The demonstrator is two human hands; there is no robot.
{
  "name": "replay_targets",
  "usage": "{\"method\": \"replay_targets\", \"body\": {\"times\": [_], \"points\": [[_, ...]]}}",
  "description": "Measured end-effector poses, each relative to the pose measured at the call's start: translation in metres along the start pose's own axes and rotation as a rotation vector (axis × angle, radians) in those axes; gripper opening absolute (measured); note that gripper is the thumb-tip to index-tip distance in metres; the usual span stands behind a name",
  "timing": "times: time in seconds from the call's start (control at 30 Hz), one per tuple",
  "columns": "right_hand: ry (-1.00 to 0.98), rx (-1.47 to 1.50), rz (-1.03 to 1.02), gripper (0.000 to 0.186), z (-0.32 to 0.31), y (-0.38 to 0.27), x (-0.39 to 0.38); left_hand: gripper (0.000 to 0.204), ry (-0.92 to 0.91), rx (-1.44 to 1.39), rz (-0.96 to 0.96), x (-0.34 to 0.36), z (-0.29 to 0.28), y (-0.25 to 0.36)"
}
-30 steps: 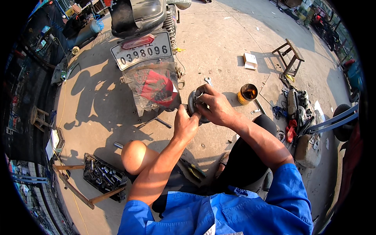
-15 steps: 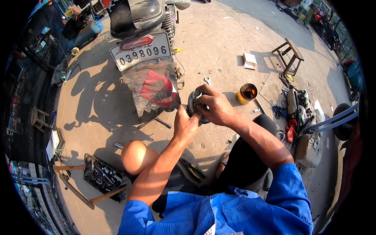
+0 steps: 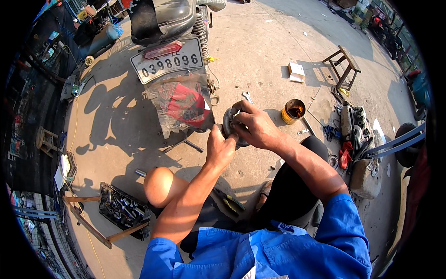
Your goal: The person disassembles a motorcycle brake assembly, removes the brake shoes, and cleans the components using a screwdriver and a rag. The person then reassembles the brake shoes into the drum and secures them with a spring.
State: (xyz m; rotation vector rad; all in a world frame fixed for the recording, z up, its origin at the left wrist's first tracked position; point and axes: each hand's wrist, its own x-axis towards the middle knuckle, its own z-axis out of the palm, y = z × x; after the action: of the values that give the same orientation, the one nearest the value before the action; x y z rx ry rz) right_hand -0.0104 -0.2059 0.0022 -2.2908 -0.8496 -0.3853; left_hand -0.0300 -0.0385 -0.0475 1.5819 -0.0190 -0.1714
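Between my two hands is a round, dark grey metal part [image 3: 227, 122], held up behind the rear of a motorbike. Closed on its near left edge is my left hand [image 3: 219, 149], thumb pointing forward. My right hand [image 3: 257, 125] grips it from the right with bent fingers that cover its middle, so whatever they pinch there is hidden. Just left of the part hangs the motorbike's dirty mudguard [image 3: 186, 104] with a red patch. A spanner [image 3: 247, 96] lies on the ground beyond my right hand, and an open tin [image 3: 292, 111] of brownish stuff stands to its right.
A black tray [image 3: 123, 210] of sockets and tools sits at lower left by a wooden frame. Pliers [image 3: 228, 202] lie between my legs. A small white box [image 3: 296, 72] and a wooden stool [image 3: 343, 67] are farther right. Rags and parts [image 3: 353, 125] pile up at right.
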Motion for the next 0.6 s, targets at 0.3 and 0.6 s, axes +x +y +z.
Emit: {"method": "replay_targets", "body": {"times": [0.3,0.6], "points": [[-0.012,0.001,-0.002,0.013,-0.0012,0.0,0.0006,0.021,0.002,-0.058,-0.003,0.0003,0.0013,-0.0025],[-0.008,0.005,-0.012,0.015,-0.001,-0.0003,0.0007,0.017,0.017,-0.023,0.02,0.0,0.0011,-0.0007]]}}
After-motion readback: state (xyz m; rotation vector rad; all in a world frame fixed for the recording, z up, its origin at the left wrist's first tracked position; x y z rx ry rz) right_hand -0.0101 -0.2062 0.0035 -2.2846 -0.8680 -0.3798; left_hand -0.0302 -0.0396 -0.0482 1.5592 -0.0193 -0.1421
